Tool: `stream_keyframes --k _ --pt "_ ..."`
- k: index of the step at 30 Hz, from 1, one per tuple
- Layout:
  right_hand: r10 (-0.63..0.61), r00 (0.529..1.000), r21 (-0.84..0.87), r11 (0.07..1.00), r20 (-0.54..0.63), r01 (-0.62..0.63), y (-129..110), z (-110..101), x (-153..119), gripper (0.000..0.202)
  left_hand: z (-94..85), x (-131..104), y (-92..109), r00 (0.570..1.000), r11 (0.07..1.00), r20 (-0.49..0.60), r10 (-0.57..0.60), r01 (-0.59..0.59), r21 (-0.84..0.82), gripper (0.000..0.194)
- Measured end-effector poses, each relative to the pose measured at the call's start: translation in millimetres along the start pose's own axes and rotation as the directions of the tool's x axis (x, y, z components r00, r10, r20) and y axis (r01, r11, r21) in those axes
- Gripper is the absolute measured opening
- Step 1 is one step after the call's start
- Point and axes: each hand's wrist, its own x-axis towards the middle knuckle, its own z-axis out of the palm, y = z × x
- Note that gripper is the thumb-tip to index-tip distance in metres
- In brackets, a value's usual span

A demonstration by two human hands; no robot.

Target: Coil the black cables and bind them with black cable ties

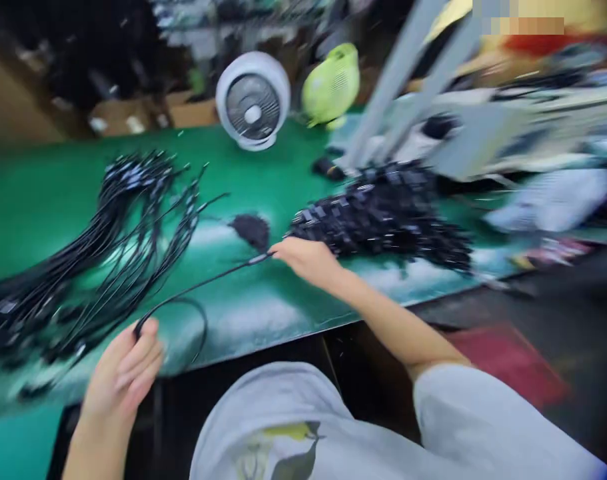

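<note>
A thin black cable (pixel 203 285) stretches between my two hands above the front of the green table. My left hand (pixel 132 363), at the lower left, has its fingers wrapped round the cable, and a loop of it hangs beside that hand. My right hand (pixel 308 261) pinches the other end, close to a pale sleeve or label on it. Behind the right hand lies a dense pile of small black pieces (pixel 383 210), too blurred to name. A big bundle of black cables (pixel 98 233) spreads over the left of the table.
A small dark clump (pixel 252 230) lies mid-table on the green tabletop (pixel 263 307). Behind stand a white fan (pixel 253 107) and a yellow-green fan (pixel 332 85). Grey slanted posts (pixel 398 80) rise at the back right. A whitish bag (pixel 553 200) lies at the right.
</note>
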Motion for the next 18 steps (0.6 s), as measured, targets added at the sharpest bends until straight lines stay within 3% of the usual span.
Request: stream_keyframes --k 3,6,8,10,13,15,16,18 --pt "0.036 0.996 0.029 0.999 -0.083 -0.034 17.6 4.5 -1.2 0.028 -16.7 -8.9 -8.1 0.999 0.998 0.014 0.043 -0.042 -0.056 0.009" --pt "0.008 0.994 -0.023 1.0 -0.113 -0.011 21.0 2.9 -5.8 0.027 -25.3 -3.6 -4.2 0.998 0.996 0.02 0.055 -0.054 -0.072 0.017" --pt "-0.108 0.994 -0.098 0.99 -0.033 0.104 9.7 1.4 -11.5 0.027 -24.4 -0.5 -1.8 0.994 0.988 -0.033 0.104 -0.107 -0.108 0.021" --pt "-0.262 0.955 -0.104 0.955 0.138 0.277 -11.2 1.6 -16.6 0.025 -20.0 3.5 -3.2 0.983 0.981 -0.093 0.158 -0.167 -0.102 0.025" --pt "-0.475 0.789 0.154 0.878 0.39 0.452 -51.8 4.0 -17.1 0.023 -10.2 13.2 -15.5 0.968 0.974 -0.112 0.225 -0.22 0.051 0.033" --pt "-0.567 0.698 0.367 0.821 0.437 0.437 -76.3 5.2 -8.8 0.022 -2.9 18.8 -28.7 0.967 0.946 -0.064 0.246 -0.225 0.231 0.035" --pt "-0.582 0.694 0.443 0.801 0.423 0.402 -85.4 5.5 -1.8 0.022 0.5 20.3 -35.3 0.969 0.915 -0.026 0.246 -0.223 0.337 0.035" --pt "-0.534 0.756 0.528 0.796 0.379 0.297 -95.4 6.7 16.3 0.023 5.4 20.1 -45.9 0.976 0.826 0.071 0.204 -0.211 0.522 0.035"
